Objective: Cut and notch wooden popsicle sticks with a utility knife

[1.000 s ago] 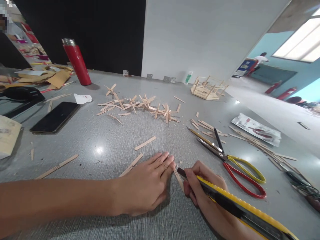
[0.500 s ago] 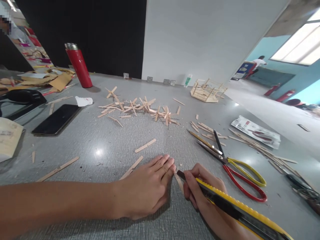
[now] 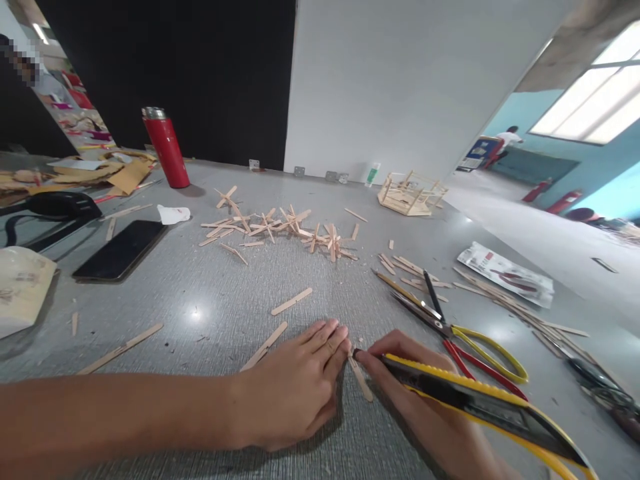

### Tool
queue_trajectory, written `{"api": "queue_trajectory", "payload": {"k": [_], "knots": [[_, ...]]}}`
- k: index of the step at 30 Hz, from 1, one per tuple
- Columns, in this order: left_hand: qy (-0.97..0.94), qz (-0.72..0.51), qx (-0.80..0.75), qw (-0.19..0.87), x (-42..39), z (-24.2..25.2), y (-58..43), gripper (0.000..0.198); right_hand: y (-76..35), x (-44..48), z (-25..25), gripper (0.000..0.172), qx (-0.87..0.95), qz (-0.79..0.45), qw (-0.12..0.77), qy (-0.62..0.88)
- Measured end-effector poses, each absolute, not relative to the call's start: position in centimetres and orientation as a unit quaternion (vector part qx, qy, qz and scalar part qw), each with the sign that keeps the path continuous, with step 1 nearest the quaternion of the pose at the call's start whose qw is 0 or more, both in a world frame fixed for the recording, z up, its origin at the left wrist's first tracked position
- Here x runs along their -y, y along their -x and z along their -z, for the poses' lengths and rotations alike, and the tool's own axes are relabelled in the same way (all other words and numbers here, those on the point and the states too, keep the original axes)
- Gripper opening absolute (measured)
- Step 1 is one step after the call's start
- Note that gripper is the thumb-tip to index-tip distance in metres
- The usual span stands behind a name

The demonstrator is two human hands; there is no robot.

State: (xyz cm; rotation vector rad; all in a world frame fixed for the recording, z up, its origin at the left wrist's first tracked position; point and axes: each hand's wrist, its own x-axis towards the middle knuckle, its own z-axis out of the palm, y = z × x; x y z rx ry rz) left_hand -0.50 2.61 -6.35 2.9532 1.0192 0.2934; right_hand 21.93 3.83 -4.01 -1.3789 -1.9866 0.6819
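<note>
My left hand presses down on the table, its fingers close together and their tips holding a wooden craft stick in place. Part of that stick is hidden under the fingers. My right hand is closed around a yellow and black utility knife, whose front end meets the stick right beside my left fingertips. I cannot make out how deep the blade goes. Another craft stick lies partly behind my left hand, and a further notched craft stick lies beyond it.
Scissors with red and yellow handles lie right of my right hand. Farther back are joined craft sticks, a stick frame and a red flask. A phone is at left, a white packet at right.
The knife in my right hand has swung to a flatter angle, and its tip has shifted slightly left toward my left fingertips. My left hand keeps its place on the stick. The view has tilted slightly.
</note>
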Motion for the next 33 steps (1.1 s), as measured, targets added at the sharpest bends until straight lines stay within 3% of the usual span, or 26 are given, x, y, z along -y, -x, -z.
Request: {"api": "queue_trajectory", "payload": {"k": [3,8,12,15,19,22,26,33], "knots": [[-0.940,-0.096,-0.326,0.012,-2.6,6.4,0.5,0.061,-22.7,-3.9,3.9,0.024,0.766,-0.273,0.263,0.519],[-0.940,-0.102,-0.325,0.030,-2.8,6.3,0.6,0.060,-22.8,-4.0,3.2,0.029,0.793,-0.222,0.284,0.491],[-0.935,-0.122,-0.329,0.050,-2.6,6.5,0.6,0.058,-22.3,-4.6,2.8,0.015,0.751,-0.267,0.372,0.476],[-0.928,-0.149,-0.337,0.050,-2.4,7.0,0.4,0.056,-22.1,-5.1,2.6,0.034,0.643,-0.385,0.454,0.483],[-0.926,-0.166,-0.337,0.025,-2.2,7.2,0.2,0.052,-21.7,-6.0,1.6,0.033,0.466,-0.518,0.546,0.465],[-0.925,-0.175,-0.337,0.012,-2.2,7.0,0.2,0.049,-20.9,-6.7,0.4,0.024,0.420,-0.552,0.572,0.437],[-0.920,-0.195,-0.339,0.019,-2.2,6.8,0.2,0.047,-19.3,-6.8,-0.6,0.047,0.388,-0.569,0.606,0.398],[-0.918,-0.196,-0.340,0.051,-2.3,7.0,0.2,0.050,-18.0,-5.5,0.6,0.042,0.418,-0.565,0.626,0.340]]}}
